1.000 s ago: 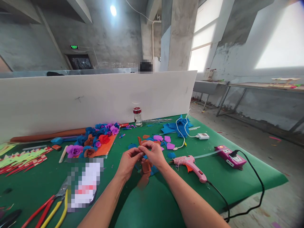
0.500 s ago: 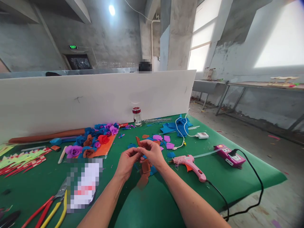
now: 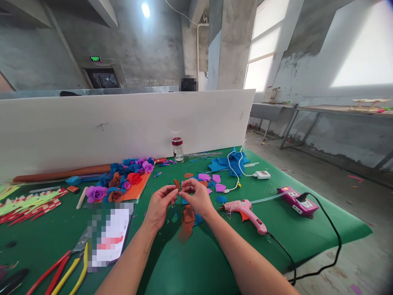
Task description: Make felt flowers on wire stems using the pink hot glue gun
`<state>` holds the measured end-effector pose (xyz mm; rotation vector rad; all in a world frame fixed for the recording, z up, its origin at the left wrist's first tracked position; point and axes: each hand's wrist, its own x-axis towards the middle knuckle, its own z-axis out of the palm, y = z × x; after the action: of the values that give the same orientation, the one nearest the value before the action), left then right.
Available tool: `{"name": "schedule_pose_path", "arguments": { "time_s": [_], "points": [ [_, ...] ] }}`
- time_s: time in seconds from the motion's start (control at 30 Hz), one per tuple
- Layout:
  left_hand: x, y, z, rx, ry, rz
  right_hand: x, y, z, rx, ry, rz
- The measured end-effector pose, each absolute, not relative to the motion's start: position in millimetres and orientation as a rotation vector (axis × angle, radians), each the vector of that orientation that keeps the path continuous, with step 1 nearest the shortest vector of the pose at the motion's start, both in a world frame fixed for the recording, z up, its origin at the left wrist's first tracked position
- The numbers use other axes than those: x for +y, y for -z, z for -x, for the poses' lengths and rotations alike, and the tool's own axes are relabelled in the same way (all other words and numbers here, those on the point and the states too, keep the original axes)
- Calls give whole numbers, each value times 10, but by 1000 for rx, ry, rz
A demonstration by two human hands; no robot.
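Above the green tabletop, my left hand [image 3: 161, 205] pinches a small rolled brown paper petal [image 3: 176, 184] that sticks up past the fingertips. My right hand [image 3: 198, 200] is closed too, thumb and forefinger meeting the petal's lower part from the other side. Fingers hide most of its base. Below the hands lie loose brown petals [image 3: 186, 229] and a few blue pieces. Just right of my right hand rests a pink hot glue gun [image 3: 248, 213], its nozzle pointing left. Purple petals [image 3: 220, 188] are scattered beyond the hands.
Finished paper flowers [image 3: 116, 184] are heaped at the left back. Nearer are a phone [image 3: 112, 237] and pliers with red and yellow handles [image 3: 69, 266]. A red-lidded jar [image 3: 177, 150] stands by the white board [image 3: 138, 123]. A purple power strip [image 3: 297, 201] sits right, its black cord trailing off the edge.
My hands have drawn slightly apart, the left moving a little to the left. The brown petal now shows more between the fingertips.
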<state>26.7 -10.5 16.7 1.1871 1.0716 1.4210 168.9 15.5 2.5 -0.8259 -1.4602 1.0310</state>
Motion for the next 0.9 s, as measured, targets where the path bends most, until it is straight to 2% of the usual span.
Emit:
{"name": "schedule_pose_path", "arguments": {
  "time_s": [0.33, 0.67, 0.9],
  "points": [
    [-83, -122, -281, 1047, -1442, -1050, 157, -29, -1715, -1537, -991, 812],
    [-152, -192, -335, 1060, -1328, -1015, 161, -130, -1854, -1552, -413, 879],
    [-139, -158, -330, 1008, -1289, -1003, 160, -117, -1854, -1582, -305, 877]
  ]
}}
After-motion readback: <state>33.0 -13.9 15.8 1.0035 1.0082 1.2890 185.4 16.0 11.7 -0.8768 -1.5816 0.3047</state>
